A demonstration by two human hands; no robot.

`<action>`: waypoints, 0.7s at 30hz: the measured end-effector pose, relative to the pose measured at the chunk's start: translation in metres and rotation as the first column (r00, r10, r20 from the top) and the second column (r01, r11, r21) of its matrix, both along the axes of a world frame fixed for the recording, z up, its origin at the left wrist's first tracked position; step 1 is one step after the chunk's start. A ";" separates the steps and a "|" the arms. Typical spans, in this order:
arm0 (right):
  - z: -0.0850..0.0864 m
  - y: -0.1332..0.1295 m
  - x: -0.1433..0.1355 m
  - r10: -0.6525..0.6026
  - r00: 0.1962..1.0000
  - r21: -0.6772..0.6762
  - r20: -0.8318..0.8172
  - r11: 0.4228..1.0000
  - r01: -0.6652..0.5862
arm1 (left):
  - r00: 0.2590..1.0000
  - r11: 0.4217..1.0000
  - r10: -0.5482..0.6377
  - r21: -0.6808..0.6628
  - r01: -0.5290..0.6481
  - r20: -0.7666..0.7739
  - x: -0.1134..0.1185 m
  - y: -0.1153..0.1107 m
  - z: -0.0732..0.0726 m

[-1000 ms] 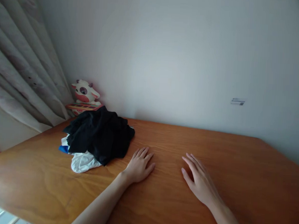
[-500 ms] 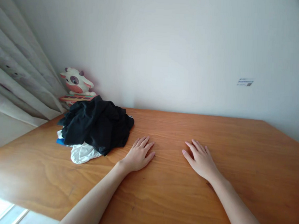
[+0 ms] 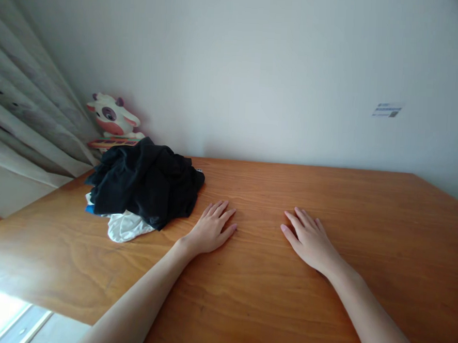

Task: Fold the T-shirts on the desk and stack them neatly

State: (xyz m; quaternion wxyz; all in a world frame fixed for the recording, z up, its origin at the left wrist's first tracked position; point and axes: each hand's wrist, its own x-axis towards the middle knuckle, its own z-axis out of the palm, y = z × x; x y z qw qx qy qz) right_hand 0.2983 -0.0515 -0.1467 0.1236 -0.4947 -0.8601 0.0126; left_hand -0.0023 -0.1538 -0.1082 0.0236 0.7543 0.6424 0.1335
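My left hand (image 3: 212, 228) lies palm down on the wooden table (image 3: 252, 297), fingers spread and holding nothing. Just to its left, apart from it, is a crumpled heap of black cloth (image 3: 150, 185). A white cloth (image 3: 127, 227) and a bit of blue cloth (image 3: 90, 209) stick out from under the black one. What these pieces of cloth are, I cannot tell. My right hand (image 3: 310, 242) also rests flat on the tabletop, to the right of the left one, with its fingers apart and nothing in it.
Behind the heap, in the corner, stands a cow figure (image 3: 114, 115) with a coloured panel at its front. A pale curtain (image 3: 26, 112) hangs at the left. The table's back edge meets a white wall (image 3: 266, 75) bearing a small printed label (image 3: 388, 110).
The view has tilted slightly downward, so the table, cloth and wall label sit higher or shifted in the picture. Both hands stay flat in the same places on the table.
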 end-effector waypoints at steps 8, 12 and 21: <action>0.004 -0.001 -0.001 -0.007 1.000 -0.019 -0.003 1.000 0.007 | 1.000 1.000 -0.003 -0.024 0.002 -0.017 0.001 0.000 0.004; 0.004 -0.002 -0.001 -0.010 1.000 -0.024 0.002 1.000 0.010 | 1.000 1.000 -0.005 -0.024 0.005 -0.008 0.001 -0.001 0.004; 0.000 0.000 0.000 -0.002 1.000 -0.007 -0.017 1.000 0.002 | 1.000 1.000 -0.012 -0.006 0.012 0.014 -0.001 -0.001 0.001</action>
